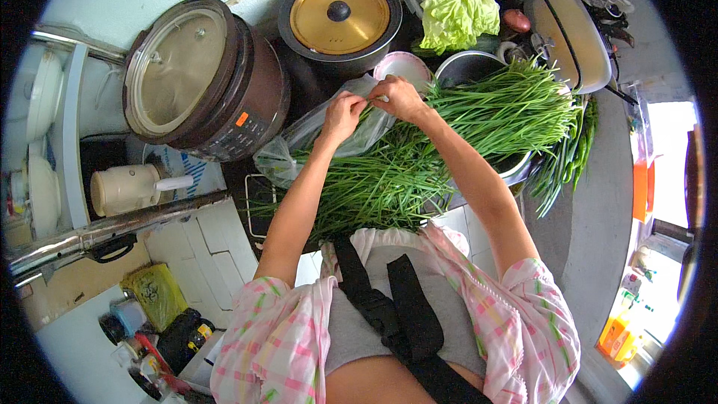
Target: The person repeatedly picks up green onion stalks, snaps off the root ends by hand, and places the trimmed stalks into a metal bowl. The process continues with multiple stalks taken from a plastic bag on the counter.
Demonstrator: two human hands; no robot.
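Note:
My left hand [343, 114] and my right hand [399, 97] meet fingertip to fingertip over a clear plastic bag [314, 132]. Both pinch what looks like a thin green chive stalk, mostly hidden by the fingers. Below my hands spreads a loose heap of long green chives [381, 179]. A thicker, more aligned bundle of chives [505, 112] lies to the right, across a metal pot [468, 64] and another vessel whose rim shows under it. Just behind my right hand stands a white bowl with a pink patterned rim [403, 66].
A large brown electric cooker [207, 78] stands left, beside a pot with a golden lid [339, 14]. Behind the bundle are a lettuce head [457, 8], a red onion [516, 21] and a lidded plastic container [569, 39]. Green peppers [584, 140] lie at right. A cream jug [126, 188] sits left.

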